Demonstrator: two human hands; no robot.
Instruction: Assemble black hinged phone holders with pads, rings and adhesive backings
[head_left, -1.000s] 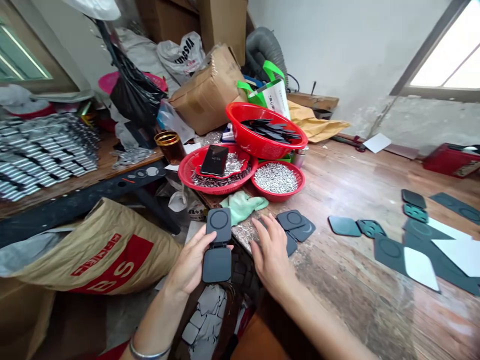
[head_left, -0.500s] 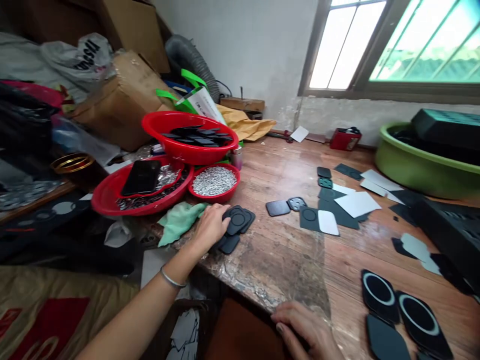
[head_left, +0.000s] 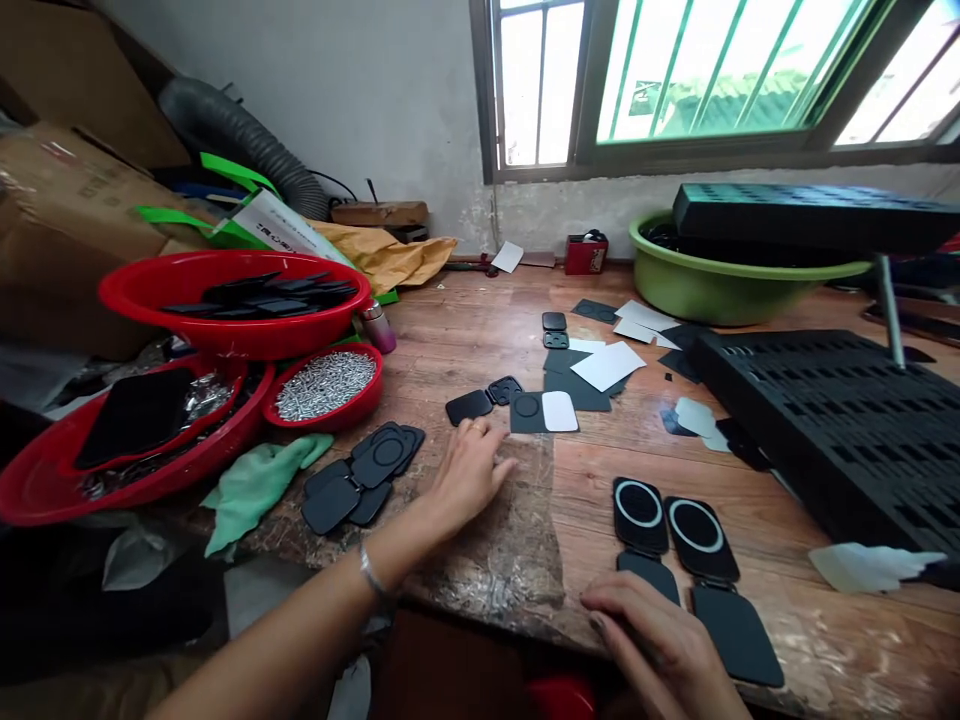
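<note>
Writing on the bag: a line of dark characters runs along the white panel of the green-handled bag (head_left: 281, 225), slanted and too small to read.
Print on the carton: the cardboard box (head_left: 67, 190) carries faint marks, illegible here.
Red box by the wall: the small red box (head_left: 586, 256) shows pale marks on its front, too small to make out.
Left hand: the left hand (head_left: 471, 465) is palm down over the tabletop (head_left: 487, 560), fingers loosely spread and grasping nothing visible; whether it touches the wood I cannot tell.
Nearest the left fingertips: a hinged plate pair (head_left: 470, 407) lies unfolded just beyond them, beside a dark sheet (head_left: 526, 412) with a ring outline and a white rounded card (head_left: 559, 411).
Right hand: the right hand (head_left: 660, 640) is at the table's near edge, fingers loosely bent; its palm is hidden, so I cannot tell whether it holds anything.
Beside the right hand: two ring-marked hinged pieces (head_left: 703, 540) lie unfolded.
Left of the left hand: overlapping dark plates (head_left: 385, 455) lie near a green cloth (head_left: 266, 485).
</note>
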